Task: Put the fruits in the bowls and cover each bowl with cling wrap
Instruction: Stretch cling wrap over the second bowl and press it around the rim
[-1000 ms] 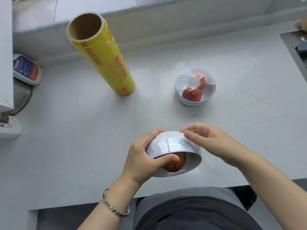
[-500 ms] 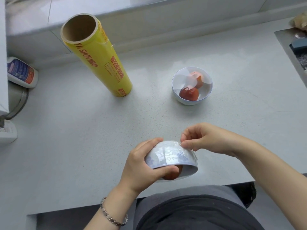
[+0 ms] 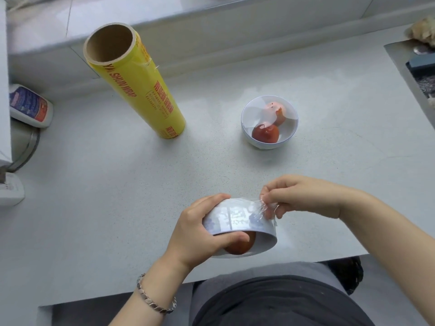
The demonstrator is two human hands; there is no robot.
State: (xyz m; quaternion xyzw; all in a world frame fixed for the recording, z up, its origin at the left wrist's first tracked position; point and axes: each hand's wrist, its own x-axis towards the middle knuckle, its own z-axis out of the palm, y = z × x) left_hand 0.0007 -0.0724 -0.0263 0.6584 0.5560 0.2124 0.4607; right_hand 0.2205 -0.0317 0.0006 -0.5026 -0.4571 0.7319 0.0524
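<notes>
The left hand (image 3: 200,234) is wrapped round the near bowl (image 3: 240,222), fingers over its far side and thumb across the mouth, holding it tipped toward the person so the opening faces them. One reddish fruit (image 3: 242,244) sits inside, just under that thumb. The right hand (image 3: 303,196) is pinched narrow on a bit of cling wrap (image 3: 263,209) at the bowl's outer wall, on the side away from the left hand; the film looks stretched and crinkled there.

Beyond both hands, well apart on the surface (image 3: 117,184), stands the second bowl (image 3: 269,122) with two fruits in it and film that seems already drawn over the top. The yellow roll of wrap (image 3: 138,90) stands upright further off, beyond the left hand.

I'd say the step is pressing the loose edge down on the bowl's side. To do it well, keep the film taut across the mouth while smoothing the tail flat against the wall, working round the rim. The tilt should be kept modest, since the fruit could roll against the film and push it loose. The left hand's thumb will need to shift before that part of the rim can be sealed.
</notes>
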